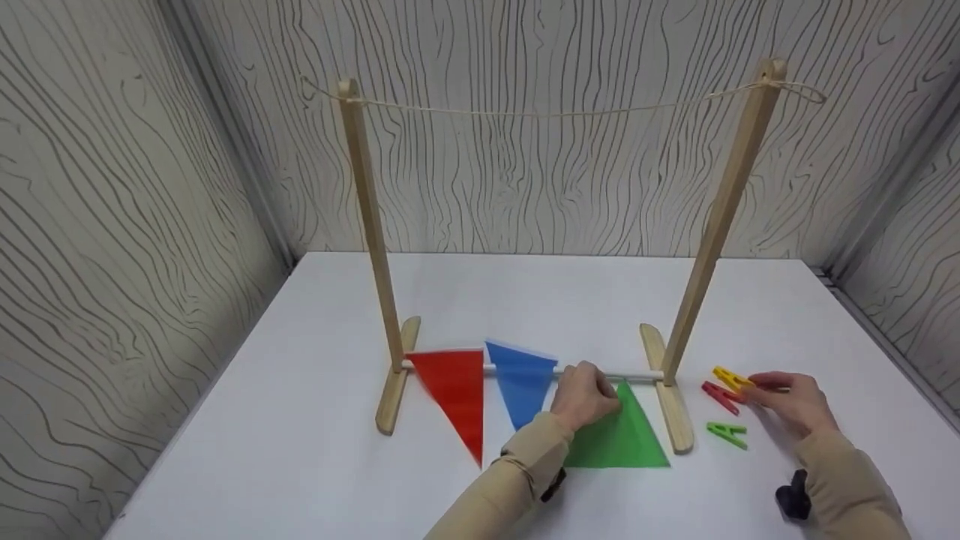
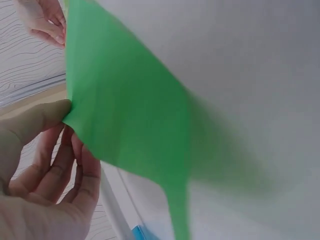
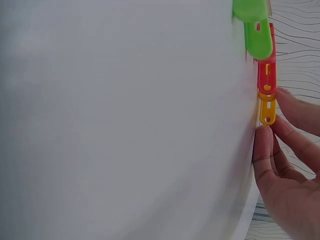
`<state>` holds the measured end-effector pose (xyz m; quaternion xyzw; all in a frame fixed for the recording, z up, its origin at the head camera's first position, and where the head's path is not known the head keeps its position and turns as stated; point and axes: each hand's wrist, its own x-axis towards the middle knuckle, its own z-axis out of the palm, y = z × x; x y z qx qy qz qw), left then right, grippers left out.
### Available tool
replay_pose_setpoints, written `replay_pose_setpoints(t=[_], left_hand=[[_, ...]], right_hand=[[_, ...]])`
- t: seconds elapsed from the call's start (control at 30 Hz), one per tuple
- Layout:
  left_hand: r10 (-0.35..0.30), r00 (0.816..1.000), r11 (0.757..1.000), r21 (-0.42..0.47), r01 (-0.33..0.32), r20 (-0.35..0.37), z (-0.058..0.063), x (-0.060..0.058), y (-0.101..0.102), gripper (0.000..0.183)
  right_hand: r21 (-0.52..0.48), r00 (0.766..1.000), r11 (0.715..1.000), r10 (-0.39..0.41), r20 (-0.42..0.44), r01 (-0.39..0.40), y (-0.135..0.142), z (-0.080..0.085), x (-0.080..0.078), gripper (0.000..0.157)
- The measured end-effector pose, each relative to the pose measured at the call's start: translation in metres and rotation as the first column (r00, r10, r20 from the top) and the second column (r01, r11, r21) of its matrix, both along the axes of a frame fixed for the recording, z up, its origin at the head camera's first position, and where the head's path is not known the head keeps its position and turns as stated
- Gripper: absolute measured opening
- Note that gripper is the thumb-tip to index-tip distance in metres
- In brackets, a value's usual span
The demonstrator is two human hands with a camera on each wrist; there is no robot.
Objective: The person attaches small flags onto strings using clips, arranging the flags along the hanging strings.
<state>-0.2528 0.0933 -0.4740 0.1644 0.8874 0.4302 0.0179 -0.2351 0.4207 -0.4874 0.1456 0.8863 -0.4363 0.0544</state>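
Observation:
My left hand (image 1: 586,396) pinches the green triangular flag (image 1: 628,431) near its upper edge, between thumb and fingers. In the left wrist view the flag (image 2: 125,95) bends up from the white surface. At the right, the fingertips of my right hand (image 1: 795,397) grip one end of a yellow clothespin (image 1: 729,377). Close beside it lies a red clothespin (image 1: 720,396), and a green clothespin (image 1: 727,434) lies nearer to me. A blue flag (image 1: 523,382) and a red flag (image 1: 459,397) lie to the left of my left hand, partly over the white bar (image 1: 634,375).
A wooden stand has a left post (image 1: 371,225) and a right post (image 1: 724,217), with a thin string (image 1: 536,115) tied between their tops. Its feet rest on the white table (image 1: 300,450). Patterned panels (image 1: 555,187) close off the back and sides.

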Motion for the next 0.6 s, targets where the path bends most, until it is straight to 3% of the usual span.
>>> replay_pose_setpoints(t=[0.23,0.43,0.6], left_hand=[[0.011,1.000,0.986,0.163,-0.013,0.012,0.0010,-0.0019,-0.0041,0.010],[0.027,0.999,0.947,0.318,-0.040,0.047,0.0023,-0.0051,-0.0075,0.005],[0.054,0.996,0.920,0.383,-0.079,0.075,0.0028,-0.0076,-0.0099,0.005]], right_hand=[[0.015,0.999,0.999,0.029,0.015,-0.029,0.0030,0.0015,-0.0013,0.078],[0.015,0.999,0.999,0.030,0.026,-0.030,0.0011,0.0021,-0.0024,0.073],[0.050,0.999,0.998,0.041,0.029,-0.042,-0.0018,0.0024,-0.0038,0.071]])
